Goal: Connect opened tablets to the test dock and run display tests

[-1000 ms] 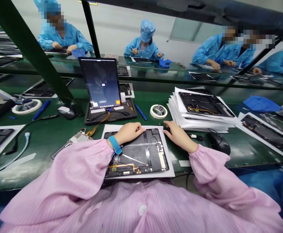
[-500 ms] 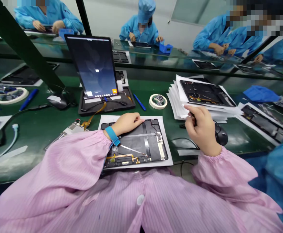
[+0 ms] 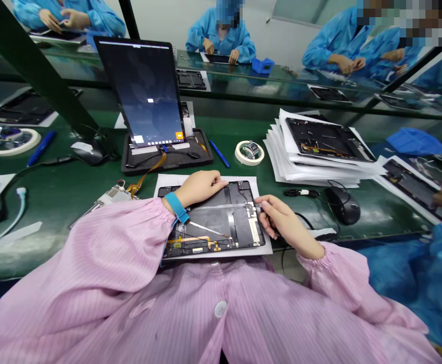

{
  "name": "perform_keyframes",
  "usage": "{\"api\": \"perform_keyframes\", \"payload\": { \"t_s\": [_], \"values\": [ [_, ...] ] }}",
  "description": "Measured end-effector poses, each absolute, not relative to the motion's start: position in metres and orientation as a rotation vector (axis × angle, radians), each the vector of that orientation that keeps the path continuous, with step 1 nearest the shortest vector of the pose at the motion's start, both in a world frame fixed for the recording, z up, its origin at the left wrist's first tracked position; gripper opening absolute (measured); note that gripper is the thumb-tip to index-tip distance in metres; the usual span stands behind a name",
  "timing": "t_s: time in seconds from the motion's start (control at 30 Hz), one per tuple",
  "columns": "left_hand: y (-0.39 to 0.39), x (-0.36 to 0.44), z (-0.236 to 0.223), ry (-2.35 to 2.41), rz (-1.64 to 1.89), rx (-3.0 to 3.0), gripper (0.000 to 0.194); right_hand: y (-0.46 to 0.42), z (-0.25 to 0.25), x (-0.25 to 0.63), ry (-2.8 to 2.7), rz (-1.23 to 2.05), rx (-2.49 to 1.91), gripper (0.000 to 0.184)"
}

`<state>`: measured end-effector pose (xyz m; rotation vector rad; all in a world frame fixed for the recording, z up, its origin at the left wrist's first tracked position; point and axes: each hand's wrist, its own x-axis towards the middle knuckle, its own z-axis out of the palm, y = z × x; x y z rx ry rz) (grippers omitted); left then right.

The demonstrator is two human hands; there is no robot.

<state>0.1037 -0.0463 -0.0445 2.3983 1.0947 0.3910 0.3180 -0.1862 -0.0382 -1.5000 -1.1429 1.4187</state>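
An opened tablet chassis [image 3: 221,222] lies on a white sheet [image 3: 265,246] at the bench's near edge, its black inside, ribbon cables and a white connector strip showing. My left hand [image 3: 199,186] rests on its far edge, fingers lying flat and holding nothing. A blue wrist strap [image 3: 176,207] circles that wrist. My right hand [image 3: 284,223] is at the chassis's right edge, thumb and fingers pinched on a small black plug. A thin black cable [image 3: 307,222] runs out from under it.
A lit tablet [image 3: 145,93] stands in a black tray [image 3: 168,161] behind the chassis. Nearby are a blue pen [image 3: 219,153], a tape roll [image 3: 249,152], a stack of sheets with another chassis [image 3: 321,146], a mouse [image 3: 343,204] and a loose cable [image 3: 300,192]. Workers in blue sit across; a person's blue sleeve [image 3: 433,273] is at right.
My right hand came back from near the paper stack and mouse, down to the chassis's right edge, and closed into a pinch. My left hand stayed put. The view tilted down slightly.
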Motion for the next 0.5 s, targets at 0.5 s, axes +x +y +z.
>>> {"api": "perform_keyframes", "payload": {
  "t_s": [0.5],
  "values": [
    [-0.0451, 0.1044, -0.0486, 1.092, 0.420, 2.412, 0.036, -0.1784, -0.0355, 0.3169, -1.492, 1.252, -1.757, 0.032]
  ]
}}
